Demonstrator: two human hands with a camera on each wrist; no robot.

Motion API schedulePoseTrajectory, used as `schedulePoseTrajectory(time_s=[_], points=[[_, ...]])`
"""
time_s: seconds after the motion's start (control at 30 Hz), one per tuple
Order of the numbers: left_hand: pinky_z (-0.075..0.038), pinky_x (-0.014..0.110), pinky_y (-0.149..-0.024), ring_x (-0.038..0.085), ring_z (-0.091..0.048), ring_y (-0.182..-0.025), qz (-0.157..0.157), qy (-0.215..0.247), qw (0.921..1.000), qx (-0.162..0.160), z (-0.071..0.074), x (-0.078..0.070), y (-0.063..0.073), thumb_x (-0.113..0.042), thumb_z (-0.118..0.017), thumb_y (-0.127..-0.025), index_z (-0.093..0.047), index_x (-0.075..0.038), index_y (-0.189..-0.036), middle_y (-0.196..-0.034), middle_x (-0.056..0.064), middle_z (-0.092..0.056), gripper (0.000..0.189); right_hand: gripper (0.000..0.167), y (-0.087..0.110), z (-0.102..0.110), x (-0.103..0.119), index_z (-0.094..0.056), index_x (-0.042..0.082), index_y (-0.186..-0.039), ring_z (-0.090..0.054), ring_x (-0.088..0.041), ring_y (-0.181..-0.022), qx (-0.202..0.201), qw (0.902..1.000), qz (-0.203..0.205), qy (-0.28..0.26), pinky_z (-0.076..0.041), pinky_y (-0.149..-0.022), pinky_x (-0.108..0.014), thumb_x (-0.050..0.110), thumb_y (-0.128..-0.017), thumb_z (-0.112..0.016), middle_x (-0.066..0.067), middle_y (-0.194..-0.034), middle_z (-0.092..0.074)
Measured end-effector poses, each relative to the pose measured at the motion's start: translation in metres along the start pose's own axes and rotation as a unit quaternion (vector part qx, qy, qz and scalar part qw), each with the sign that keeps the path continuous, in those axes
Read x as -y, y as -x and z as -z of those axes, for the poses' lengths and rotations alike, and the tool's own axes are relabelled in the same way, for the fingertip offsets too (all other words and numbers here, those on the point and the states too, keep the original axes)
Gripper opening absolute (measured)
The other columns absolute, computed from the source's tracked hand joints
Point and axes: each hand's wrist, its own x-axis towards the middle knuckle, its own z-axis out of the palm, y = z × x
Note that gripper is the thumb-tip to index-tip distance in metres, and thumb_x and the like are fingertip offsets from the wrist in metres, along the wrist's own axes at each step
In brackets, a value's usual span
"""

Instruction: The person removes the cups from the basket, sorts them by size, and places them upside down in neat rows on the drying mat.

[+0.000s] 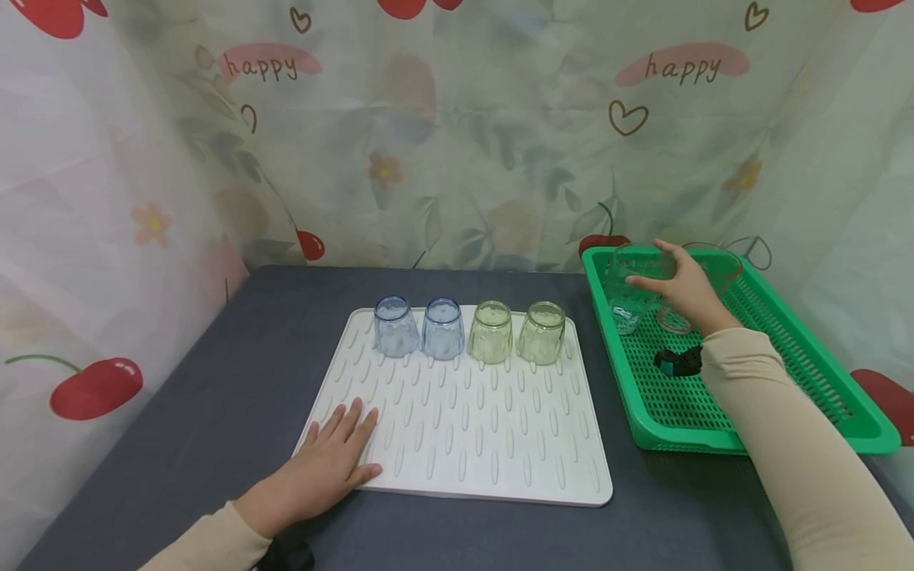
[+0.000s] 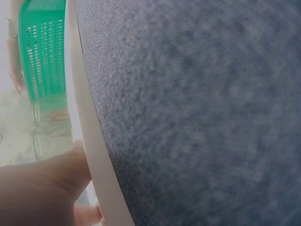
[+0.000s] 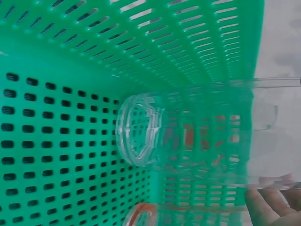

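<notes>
My left hand (image 1: 314,476) lies with fingers spread on the front left corner of a white ridged drying mat (image 1: 493,444). In the left wrist view its thumb reaches the edge of the mat (image 2: 96,141). Over the green basket, my right hand (image 1: 689,289) grips a tall clear glass (image 1: 623,305) near its rim, thumb at the front and fingers behind. The right wrist view shows this glass (image 3: 202,132) inside the basket, with fingertips (image 3: 265,207) at its rim. Beside it stands another clear glass with an orange-tinted base (image 1: 673,321).
Upside down along the mat's back edge stand two blue glasses (image 1: 396,329) (image 1: 443,331) and two green glasses (image 1: 490,335) (image 1: 542,336). The green perforated basket (image 1: 685,440) sits right of the mat on a dark table (image 1: 236,381). Printed curtains (image 1: 457,143) enclose the back and sides.
</notes>
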Motion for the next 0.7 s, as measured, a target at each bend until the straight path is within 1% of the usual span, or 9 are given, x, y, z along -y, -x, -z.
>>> schedulePoseTrajectory(time_s=[0.17, 0.27, 0.4, 0.57, 0.6, 0.7], points=[[-0.016, 0.073, -0.105, 0.048, -0.016, -0.144, 0.000, 0.003, 1.0000, 0.003, 0.001, 0.000, 0.000, -0.043, -0.057, -0.094, -0.031, -0.002, -0.150, -0.157, 0.027, -0.020, 0.074, 0.106, -0.002, -0.001, -0.004, 0.012, 0.009, -0.154, -0.014, -0.049, -0.143, 0.012, 0.9998, -0.008, -0.013, -0.027, -0.107, -0.064, 0.044, -0.091, -0.065, -0.025, -0.160, 0.000], [-0.016, 0.073, -0.106, 0.048, -0.016, -0.144, 0.000, 0.006, 1.0000, 0.005, 0.001, 0.001, 0.000, -0.043, -0.057, -0.095, -0.031, -0.002, -0.150, -0.157, 0.027, -0.019, 0.074, 0.108, -0.004, -0.002, -0.006, 0.016, 0.008, -0.153, -0.013, -0.048, -0.144, 0.014, 0.9996, -0.013, -0.019, -0.028, -0.107, -0.064, 0.044, -0.091, -0.064, -0.023, -0.161, 0.000], [-0.015, 0.072, -0.106, 0.048, -0.015, -0.144, -0.001, 0.009, 0.9999, 0.007, 0.001, 0.001, 0.000, -0.043, -0.057, -0.095, -0.031, -0.002, -0.150, -0.157, 0.027, -0.019, 0.074, 0.108, -0.006, -0.004, -0.010, 0.019, 0.007, -0.152, -0.013, -0.049, -0.143, 0.017, 0.9995, -0.015, -0.022, -0.030, -0.106, -0.063, 0.043, -0.091, -0.063, -0.023, -0.161, -0.001], [-0.016, 0.072, -0.106, 0.048, -0.016, -0.144, 0.000, 0.006, 1.0000, 0.007, 0.001, 0.001, -0.001, -0.044, -0.057, -0.094, -0.031, -0.003, -0.150, -0.157, 0.027, -0.020, 0.075, 0.109, -0.008, -0.005, -0.012, 0.020, 0.008, -0.152, -0.019, -0.050, -0.141, 0.021, 0.9993, -0.016, -0.025, -0.038, -0.099, -0.059, 0.042, -0.091, -0.064, -0.024, -0.160, -0.002], [-0.016, 0.072, -0.106, 0.048, -0.016, -0.144, 0.000, 0.005, 1.0000, 0.007, 0.001, 0.002, -0.001, -0.044, -0.057, -0.094, -0.031, -0.003, -0.150, -0.157, 0.027, -0.020, 0.075, 0.109, -0.009, -0.005, -0.013, 0.021, 0.008, -0.151, -0.020, -0.050, -0.141, 0.023, 0.9992, -0.017, -0.027, -0.038, -0.098, -0.059, 0.042, -0.092, -0.064, -0.024, -0.160, -0.002], [-0.016, 0.072, -0.106, 0.048, -0.016, -0.144, -0.001, 0.005, 1.0000, 0.007, 0.000, 0.002, -0.001, -0.044, -0.057, -0.094, -0.031, -0.003, -0.150, -0.157, 0.027, -0.019, 0.075, 0.109, -0.010, -0.006, -0.015, 0.022, 0.009, -0.151, -0.021, -0.051, -0.140, 0.027, 0.9990, -0.019, -0.031, -0.037, -0.100, -0.060, 0.039, -0.092, -0.064, -0.025, -0.160, -0.003]])
